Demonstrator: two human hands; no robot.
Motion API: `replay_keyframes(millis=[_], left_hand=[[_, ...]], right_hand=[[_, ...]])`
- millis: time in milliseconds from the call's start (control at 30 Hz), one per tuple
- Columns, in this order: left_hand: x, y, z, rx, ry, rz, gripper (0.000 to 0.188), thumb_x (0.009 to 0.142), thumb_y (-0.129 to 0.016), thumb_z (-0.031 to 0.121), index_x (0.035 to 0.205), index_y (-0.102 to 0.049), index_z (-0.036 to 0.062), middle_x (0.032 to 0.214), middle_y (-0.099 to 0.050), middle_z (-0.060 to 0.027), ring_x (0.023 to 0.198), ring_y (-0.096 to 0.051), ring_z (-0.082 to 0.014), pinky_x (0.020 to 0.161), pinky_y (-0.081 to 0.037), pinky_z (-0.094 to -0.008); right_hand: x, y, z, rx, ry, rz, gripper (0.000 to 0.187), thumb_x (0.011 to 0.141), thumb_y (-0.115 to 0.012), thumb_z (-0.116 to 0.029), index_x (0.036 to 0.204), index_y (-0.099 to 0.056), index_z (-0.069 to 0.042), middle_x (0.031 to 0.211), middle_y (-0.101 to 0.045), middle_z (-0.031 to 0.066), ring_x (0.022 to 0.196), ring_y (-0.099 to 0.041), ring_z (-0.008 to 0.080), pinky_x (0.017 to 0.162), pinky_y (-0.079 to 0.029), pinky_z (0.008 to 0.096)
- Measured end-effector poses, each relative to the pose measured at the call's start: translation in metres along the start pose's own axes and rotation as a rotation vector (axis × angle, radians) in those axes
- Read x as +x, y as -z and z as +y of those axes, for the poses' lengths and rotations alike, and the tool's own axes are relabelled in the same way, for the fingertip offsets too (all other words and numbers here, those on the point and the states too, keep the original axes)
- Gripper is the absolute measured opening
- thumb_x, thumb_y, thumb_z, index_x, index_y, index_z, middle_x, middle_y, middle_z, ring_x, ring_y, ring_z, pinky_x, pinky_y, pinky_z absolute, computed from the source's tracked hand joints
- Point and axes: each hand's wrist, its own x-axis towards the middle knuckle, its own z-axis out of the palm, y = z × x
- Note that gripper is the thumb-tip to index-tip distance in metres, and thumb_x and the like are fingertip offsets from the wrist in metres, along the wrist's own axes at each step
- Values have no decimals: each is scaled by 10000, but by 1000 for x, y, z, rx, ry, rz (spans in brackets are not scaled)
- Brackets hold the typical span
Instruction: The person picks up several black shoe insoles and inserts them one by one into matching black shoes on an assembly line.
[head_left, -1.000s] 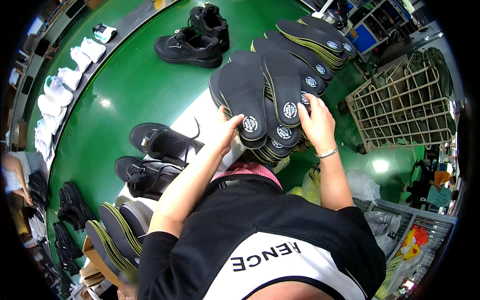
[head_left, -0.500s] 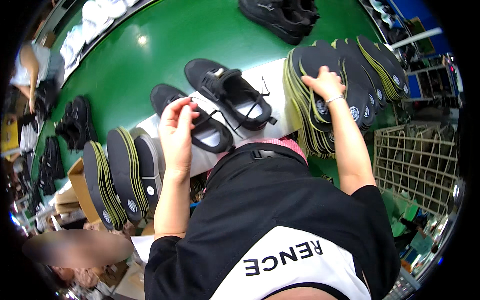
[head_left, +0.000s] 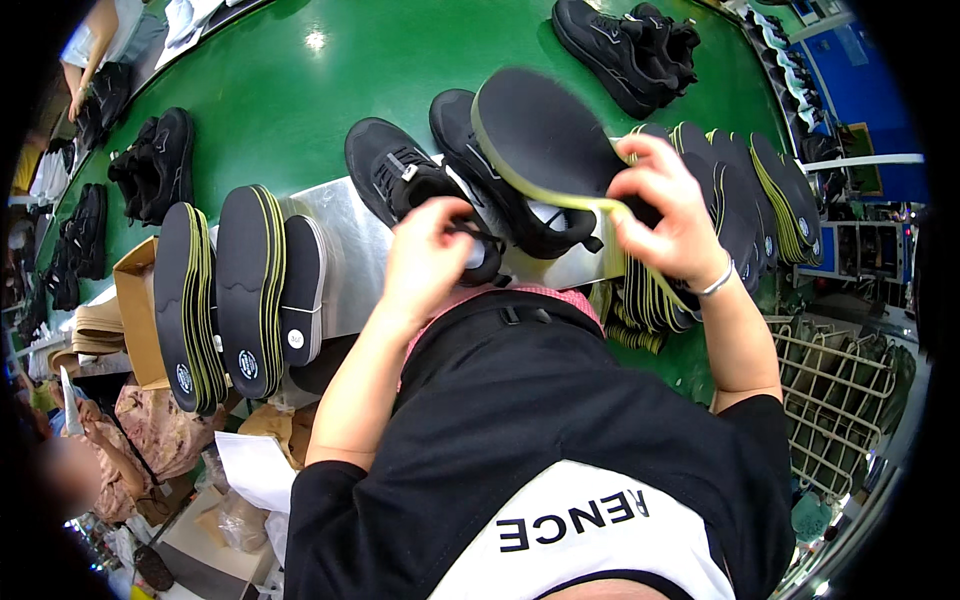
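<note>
Fingers (head_left: 657, 153) hold insole (head_left: 547, 135); green tabletop (head_left: 270, 110), wire rack (head_left: 832, 402).

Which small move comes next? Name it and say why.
Probably bring the curved black insole with a yellow-green edge toward the black laced shoe beside the left hand: the right hand holds the insole raised, and the left hand is at that shoe's opening.
</note>
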Motion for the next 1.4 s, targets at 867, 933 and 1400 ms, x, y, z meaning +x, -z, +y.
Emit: replay_keyframes(millis=[867,933,1400], left_hand=[[78,30,-65,-540,392,113,302,786,-562,271,727,-607,-22,562,-497,14,517,-398,-66,484,-333,-244],[81,27,-73,-534,381,120,295,786,-563,269,737,-611,-18,559,-487,18,508,-385,-65,478,-322,-240],[78,30,-67,-555,392,84,277,811,-545,270,797,-598,-1,677,-577,-27,572,-513,-89,538,-418,-222]], right_hand=[[39,-169,-33,-402,-123,-481,235,664,-551,-232,738,-571,-9,942,-505,204,762,-536,303,632,-449,379],[22,-154,-41,-465,3,-389,352,627,-595,-267,870,-555,-15,1075,-432,223,848,-508,304,689,-427,404],[30,-129,-41,-458,-52,-537,199,641,-546,-211,662,-614,-25,711,-557,165,644,-574,289,571,-473,372]])
